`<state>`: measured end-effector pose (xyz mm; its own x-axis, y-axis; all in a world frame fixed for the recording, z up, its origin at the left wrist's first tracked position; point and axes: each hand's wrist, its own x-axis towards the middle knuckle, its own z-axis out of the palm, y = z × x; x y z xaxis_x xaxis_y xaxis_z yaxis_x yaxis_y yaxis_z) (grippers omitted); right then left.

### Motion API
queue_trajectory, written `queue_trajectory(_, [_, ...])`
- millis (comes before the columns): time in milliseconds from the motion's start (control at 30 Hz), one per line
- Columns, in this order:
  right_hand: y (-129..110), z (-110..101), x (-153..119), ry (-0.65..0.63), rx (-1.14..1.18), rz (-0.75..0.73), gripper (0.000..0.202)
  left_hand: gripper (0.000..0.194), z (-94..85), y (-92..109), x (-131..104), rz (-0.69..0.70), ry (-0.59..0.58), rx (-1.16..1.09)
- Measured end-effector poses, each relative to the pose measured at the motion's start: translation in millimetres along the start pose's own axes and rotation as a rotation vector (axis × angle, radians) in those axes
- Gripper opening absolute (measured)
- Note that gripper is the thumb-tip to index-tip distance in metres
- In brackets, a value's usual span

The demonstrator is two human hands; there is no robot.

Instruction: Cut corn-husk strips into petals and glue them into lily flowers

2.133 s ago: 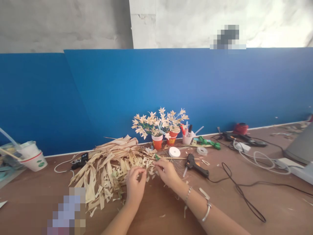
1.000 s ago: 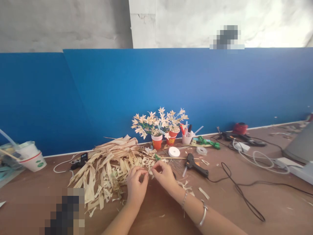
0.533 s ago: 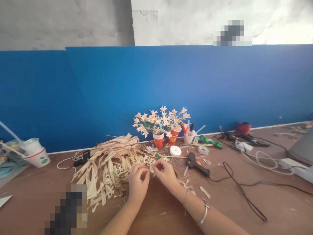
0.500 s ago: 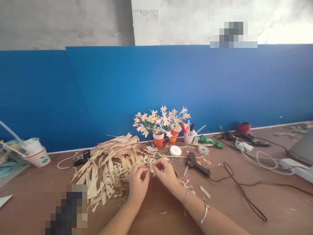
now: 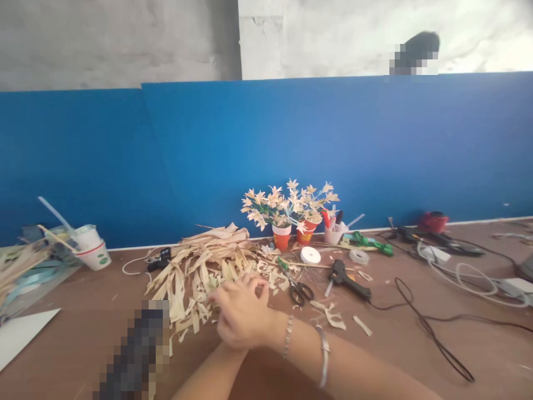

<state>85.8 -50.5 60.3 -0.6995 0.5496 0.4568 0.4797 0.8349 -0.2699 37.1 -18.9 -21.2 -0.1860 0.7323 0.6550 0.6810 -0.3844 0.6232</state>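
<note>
My right hand point(image 5: 244, 316) lies across my left wrist, wearing a bead bracelet and a silver bangle. Its fingers curl to the left over the dried husks, slightly blurred, and what they pinch is too small to make out. Behind it my left hand point(image 5: 257, 282) shows only in part, thumb and fingertip bent together in a ring; anything between them is hidden. A heap of pale dried husk strips point(image 5: 187, 289) spreads to the left of both hands. Black scissors point(image 5: 300, 293) lie just to the right, near loose husk scraps point(image 5: 333, 316).
Husk flowers point(image 5: 287, 203) stand in red paper cups point(image 5: 282, 238) against a blue partition point(image 5: 250, 139). A white tape roll point(image 5: 310, 255), a glue gun point(image 5: 350, 283) with its black cable and a clear tape roll point(image 5: 358, 256) lie to the right. A paper cup point(image 5: 95, 256) stands left.
My right hand has moved left and now crosses over my left hand, which it mostly covers. The scissors have come into full sight. The view has turned slightly left.
</note>
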Motion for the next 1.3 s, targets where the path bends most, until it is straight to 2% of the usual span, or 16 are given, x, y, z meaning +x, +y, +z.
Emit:
queue_trajectory(100, [-28.3,28.5,37.7,-0.251,0.065,-0.228,0.048,0.013,7.4,-2.2,-0.4,0.014,0.02,0.006])
queue_trajectory(167, [-37.7,46.9,59.2,-0.331,0.049,-0.234,0.054,0.013,11.5,-4.4,-0.5,0.041,0.035,0.008])
queue_trajectory(333, [-41.4,79.0,90.2,-0.45,-0.018,-0.241,0.062,0.012,16.0,-6.8,-1.1,0.05,0.021,-0.007])
queue_trajectory(467, [-40.8,87.2,96.2,-0.481,-0.043,-0.22,0.061,0.011,16.8,-6.2,-1.8,0.039,0.015,-0.006])
queue_trajectory(567, [-41.4,71.6,91.4,-0.364,0.047,-0.193,0.061,0.012,15.4,-5.3,-0.8,0.033,0.025,0.015])
queue_trajectory(633, [-36.9,48.2,81.6,-0.203,0.142,-0.145,0.06,0.013,13.1,-3.8,0.9,0.023,0.02,0.037])
queue_trajectory(700, [-22.1,19.2,65.2,-0.045,0.213,-0.09,0.055,0.013,9.9,-1.5,2.9,0.013,0.01,0.048])
queue_trajectory(800, [25.4,-17.6,28.9,0.281,0.247,0.028,0.044,0.02,4.8,2.3,5.1,0.013,0.001,0.038])
queue_trajectory(867, [67.4,-28.7,-0.3,0.487,0.222,0.201,0.033,0.02,1.6,4.0,5.5,0.019,-0.005,0.014])
queue_trajectory(900, [87.7,-29.7,-15.0,0.551,0.217,0.32,0.027,0.017,0.3,4.3,5.4,0.022,-0.013,-0.007])
queue_trajectory(967, [119.9,-24.5,-41.2,0.515,0.272,0.507,0.019,0.014,-1.6,4.1,4.9,0.019,-0.033,-0.052])
queue_trajectory(1033, [136.0,-14.8,-59.4,0.426,0.382,0.584,0.022,0.013,-2.8,2.8,4.2,0.011,-0.056,-0.084])
queue_trajectory(1167, [130.1,-3.1,-69.1,0.388,0.554,0.589,0.029,0.012,-5.4,0.3,2.8,0.025,-0.098,-0.1])
queue_trajectory(1300, [119.2,-6.8,-66.3,0.392,0.596,0.554,0.023,0.013,-8.3,0.5,1.8,0.04,-0.138,-0.092])
